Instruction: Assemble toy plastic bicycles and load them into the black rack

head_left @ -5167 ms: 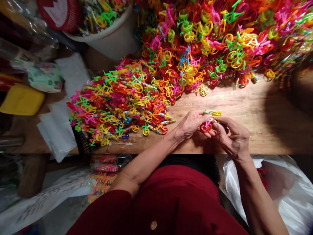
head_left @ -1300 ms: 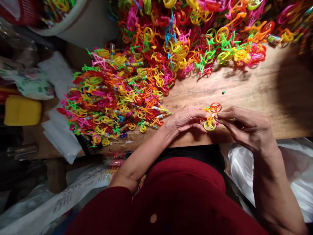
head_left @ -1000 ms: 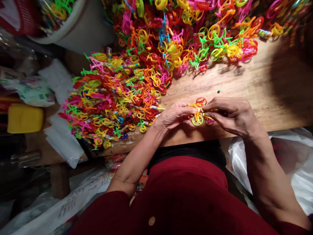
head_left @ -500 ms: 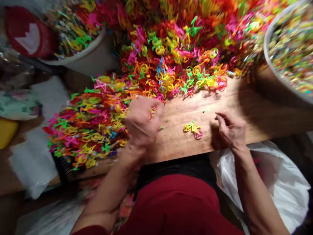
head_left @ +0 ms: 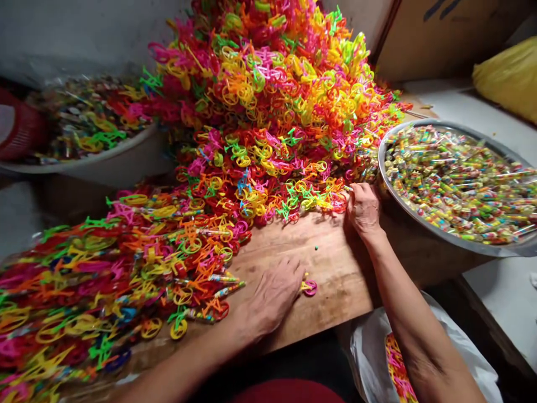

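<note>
My left hand [head_left: 277, 291] lies palm down on the wooden board [head_left: 331, 302], over a small group of plastic pieces; a magenta wheel piece [head_left: 310, 287] shows beside its fingertips. What its fingers hold, if anything, is hidden. At the right edge of the big pile of colourful plastic bicycle-shaped pieces [head_left: 268, 106], my right hand [head_left: 364, 207] pinches a small candy tube [head_left: 348, 188]. More pieces with thin candy tubes in them form a lower heap [head_left: 126, 268] left of my left hand. A tiny green bead [head_left: 316, 248] sits on the board between the hands.
A metal basin [head_left: 384, 168] full of wrapped candy tubes stands at the right. Another tub [head_left: 126, 157] with mixed pieces and a red basket [head_left: 25, 134] is at the left. Below the board's edge hangs a white bag [head_left: 364, 347]; a yellow sack [head_left: 507, 78] lies back right.
The view has tilted up and turned. My left hand has left the lower heap and come down over the pieces on the board. My right hand has reached forward to the big pile's edge.
</note>
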The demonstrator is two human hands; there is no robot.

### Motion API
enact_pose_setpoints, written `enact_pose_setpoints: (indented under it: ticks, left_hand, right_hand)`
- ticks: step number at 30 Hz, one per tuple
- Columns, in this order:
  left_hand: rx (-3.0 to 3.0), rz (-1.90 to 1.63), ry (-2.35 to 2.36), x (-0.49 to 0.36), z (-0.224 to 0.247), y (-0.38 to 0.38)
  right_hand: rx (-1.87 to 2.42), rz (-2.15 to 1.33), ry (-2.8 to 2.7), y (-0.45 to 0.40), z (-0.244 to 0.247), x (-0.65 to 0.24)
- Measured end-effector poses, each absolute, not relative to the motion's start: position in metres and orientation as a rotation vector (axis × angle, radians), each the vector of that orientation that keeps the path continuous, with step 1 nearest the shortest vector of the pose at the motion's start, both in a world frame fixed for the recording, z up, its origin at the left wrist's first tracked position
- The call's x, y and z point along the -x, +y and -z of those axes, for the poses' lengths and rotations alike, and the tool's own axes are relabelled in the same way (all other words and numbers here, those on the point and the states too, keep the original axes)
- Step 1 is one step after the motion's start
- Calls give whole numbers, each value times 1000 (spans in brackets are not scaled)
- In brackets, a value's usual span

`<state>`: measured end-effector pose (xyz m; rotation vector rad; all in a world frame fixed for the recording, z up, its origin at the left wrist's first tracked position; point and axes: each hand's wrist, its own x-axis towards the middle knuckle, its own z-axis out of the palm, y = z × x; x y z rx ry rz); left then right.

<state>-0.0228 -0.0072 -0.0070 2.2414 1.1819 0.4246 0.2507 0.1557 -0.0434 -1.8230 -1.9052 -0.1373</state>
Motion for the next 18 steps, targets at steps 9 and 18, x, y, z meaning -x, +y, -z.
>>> enact_pose_setpoints:
  ticks: [9, 18]
  left_hand:
    - [-994, -551, 1341, 34, -9, 20]
    - [-425, -720, 979, 33, -7, 2]
  right_hand:
    - [1935, -1, -1953, 170, 38, -267]
    - [1420, -726, -1500, 20, -10, -185]
